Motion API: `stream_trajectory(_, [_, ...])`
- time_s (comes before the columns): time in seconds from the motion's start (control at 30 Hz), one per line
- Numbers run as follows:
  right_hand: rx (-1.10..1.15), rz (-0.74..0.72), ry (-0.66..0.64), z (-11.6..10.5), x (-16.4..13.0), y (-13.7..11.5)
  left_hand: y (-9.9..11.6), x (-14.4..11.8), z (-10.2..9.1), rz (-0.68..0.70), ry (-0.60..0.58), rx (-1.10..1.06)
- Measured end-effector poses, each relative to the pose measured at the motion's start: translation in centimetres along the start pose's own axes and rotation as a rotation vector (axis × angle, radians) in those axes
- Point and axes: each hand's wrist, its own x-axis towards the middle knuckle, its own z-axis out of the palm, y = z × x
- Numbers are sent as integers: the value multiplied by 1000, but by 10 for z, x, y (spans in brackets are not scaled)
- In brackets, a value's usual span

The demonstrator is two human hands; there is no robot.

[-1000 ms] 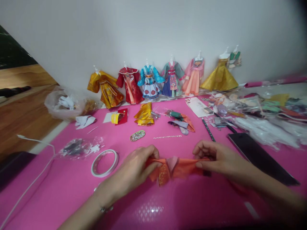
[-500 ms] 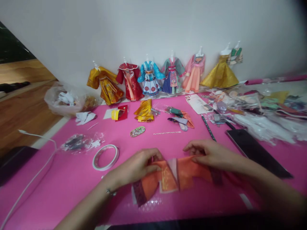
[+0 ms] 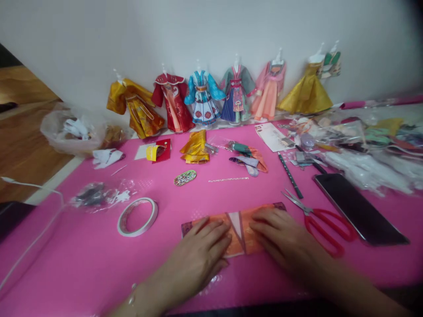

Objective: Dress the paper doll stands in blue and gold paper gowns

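An orange paper doll robe (image 3: 236, 221) with dark red sleeve ends lies flat on the pink mat (image 3: 82, 264). My left hand (image 3: 198, 255) presses flat on its left half, fingers spread. My right hand (image 3: 280, 237) presses flat on its right half. Neither hand grips anything. Red-handled scissors (image 3: 322, 222) lie just right of my right hand. A roll of clear tape (image 3: 137, 216) lies to the left of the robe.
A row of paper dresses on small stands (image 3: 205, 99) lines the wall. Folded paper pieces (image 3: 195, 152), a pen (image 3: 290, 175), a dark phone (image 3: 358, 208), plastic bags (image 3: 363, 149) and a white cable (image 3: 29, 185) lie around the mat.
The robe was held up between both hands; now it lies spread flat on the mat with both palms pressing it. The scissors have come into view.
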Motion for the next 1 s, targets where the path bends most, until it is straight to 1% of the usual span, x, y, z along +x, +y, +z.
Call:
stream_trajectory(0.1, [-42,-43,67,7,-5,-2,-3,-4,1,34,-58,15])
stream_trajectory(0.17, [-73,-53,74,10,-6,-2,-3,-3,-1,41,-85,12])
stream_trajectory(0.3, [-121,-49,31,13,-9,0,-1,4,-7,17,-56,-38])
stream_trajectory(0.37, [-145,-46,-8,13,-10,-1,0,8,-8,27,-61,-51])
stream_trajectory(0.5, [-191,-64,-80,12,-12,-2,4,15,-9,85,-155,-64])
stream_trajectory(0.6, [-199,-65,-98,11,-13,-2,4,15,-10,96,-220,-44])
stream_trajectory(0.67, [-196,-60,-102,10,-13,-2,2,12,-12,106,-236,-28])
stream_trajectory(0.77, [-184,-51,-102,9,-14,-2,-4,8,-11,164,-201,-20])
stream_trajectory(0.87, [-165,-48,-96,8,-14,-2,-9,5,-7,209,-110,-41])
stream_trajectory(0.93, [-149,-53,-82,8,-15,-2,-7,4,-4,186,-30,-74])
stream_trajectory(1.0, [-121,-52,-59,8,-15,-2,-3,5,-1,124,17,-108])
